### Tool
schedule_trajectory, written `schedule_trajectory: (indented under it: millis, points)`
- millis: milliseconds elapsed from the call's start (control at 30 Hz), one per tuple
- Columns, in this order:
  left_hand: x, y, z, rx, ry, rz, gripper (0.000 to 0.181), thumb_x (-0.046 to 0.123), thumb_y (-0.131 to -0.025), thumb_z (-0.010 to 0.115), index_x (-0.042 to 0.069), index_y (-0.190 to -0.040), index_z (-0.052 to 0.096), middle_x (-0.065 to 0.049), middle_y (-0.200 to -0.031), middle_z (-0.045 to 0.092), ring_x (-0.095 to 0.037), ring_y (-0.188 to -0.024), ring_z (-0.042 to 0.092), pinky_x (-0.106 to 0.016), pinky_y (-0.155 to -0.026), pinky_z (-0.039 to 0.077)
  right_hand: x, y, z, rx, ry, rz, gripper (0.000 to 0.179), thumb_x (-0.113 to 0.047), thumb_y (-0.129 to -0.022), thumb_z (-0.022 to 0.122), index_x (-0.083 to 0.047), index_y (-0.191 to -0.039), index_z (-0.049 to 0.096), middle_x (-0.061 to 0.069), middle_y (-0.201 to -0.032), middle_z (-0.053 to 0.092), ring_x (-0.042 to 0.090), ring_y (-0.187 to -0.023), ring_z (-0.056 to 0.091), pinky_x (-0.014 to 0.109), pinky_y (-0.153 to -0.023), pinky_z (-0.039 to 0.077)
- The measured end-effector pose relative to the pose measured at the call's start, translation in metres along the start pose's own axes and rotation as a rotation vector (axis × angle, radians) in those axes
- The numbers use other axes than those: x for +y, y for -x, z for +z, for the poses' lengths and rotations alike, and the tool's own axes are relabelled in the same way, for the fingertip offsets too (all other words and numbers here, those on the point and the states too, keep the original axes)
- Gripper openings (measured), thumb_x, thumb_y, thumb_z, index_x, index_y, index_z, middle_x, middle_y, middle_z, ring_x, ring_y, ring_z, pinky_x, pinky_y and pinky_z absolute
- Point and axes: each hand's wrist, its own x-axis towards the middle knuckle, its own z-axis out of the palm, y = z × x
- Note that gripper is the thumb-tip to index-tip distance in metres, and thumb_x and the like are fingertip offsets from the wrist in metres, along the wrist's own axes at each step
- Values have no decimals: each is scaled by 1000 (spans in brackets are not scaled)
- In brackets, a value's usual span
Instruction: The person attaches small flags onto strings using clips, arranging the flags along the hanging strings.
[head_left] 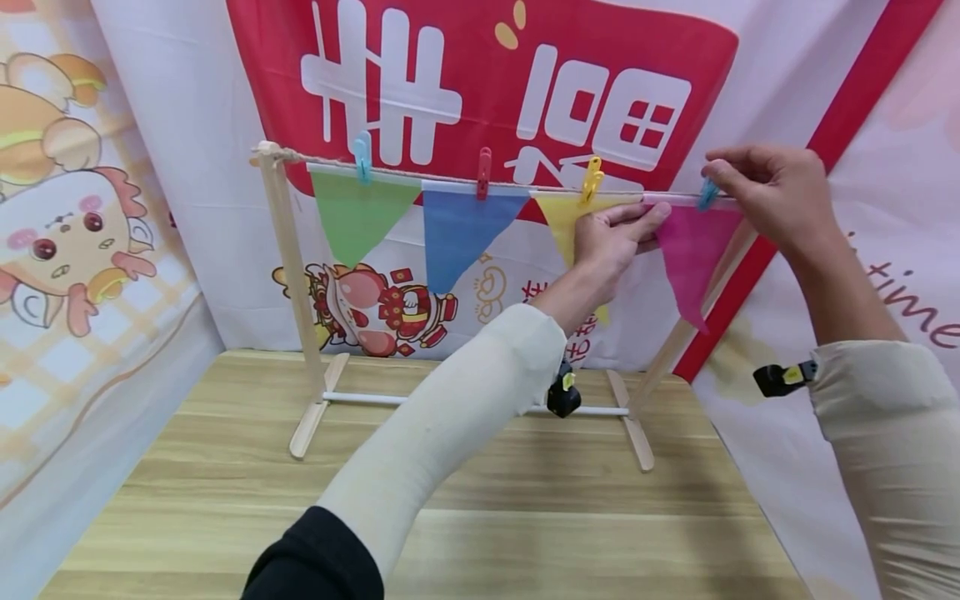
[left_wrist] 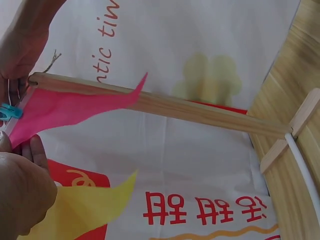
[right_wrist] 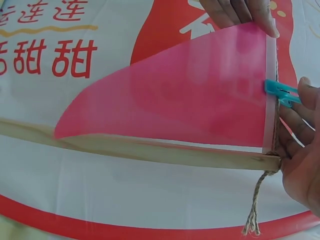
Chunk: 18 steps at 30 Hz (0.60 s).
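A pink pennant (head_left: 696,250) hangs at the right end of a twine line (right_wrist: 277,65). My left hand (head_left: 609,243) pinches its upper left corner, thumb in front and fingers behind. On the pennant's white top edge sits a blue clothespin (right_wrist: 280,91), its jaws over the edge and the twine. My right hand (head_left: 787,196) has its thumb and fingers around the clothespin's handle end. Left of the hands hang a yellow pennant (head_left: 555,218) with a yellow clothespin (head_left: 592,179), a blue pennant (head_left: 468,229) with a red clothespin (head_left: 483,172), and a green pennant (head_left: 360,208) with a light blue clothespin (head_left: 363,156).
The twine runs between two wooden posts, the left post (head_left: 292,275) and the right post (left_wrist: 200,111). Flat wooden feet (head_left: 307,429) and a white crossbar (head_left: 363,399) stand on the wood-grain table (head_left: 495,533). Printed cloth (head_left: 172,167) hangs behind and at the sides.
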Motion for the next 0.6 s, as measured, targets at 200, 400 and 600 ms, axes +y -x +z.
schedule_trajectory:
  millis: [200,400,600]
  points:
    - [-1,1,-6,-5,-46,22,28,24,-99,89,14,-125,87,6,-104,84,-16,-93,87,-37,-93,71,-2,1,0,8,27,4,55,-50,-109,72,-22,-156,70,3,-152,74,-6,-104,64,1,-82,50]
    - [-5,4,-8,-22,-68,35,25,22,-99,89,12,-123,87,2,-103,86,-15,-89,86,-36,-88,72,-1,2,0,10,31,0,57,-53,-107,74,-21,-154,71,-3,-138,77,-3,-101,64,2,-82,51]
    - [-8,6,-9,-51,-82,50,27,19,-100,88,10,-126,86,1,-106,87,-15,-91,86,-37,-91,72,-3,3,0,29,33,37,62,-58,-104,75,-24,-156,69,-1,-143,76,-5,-101,64,3,-81,51]
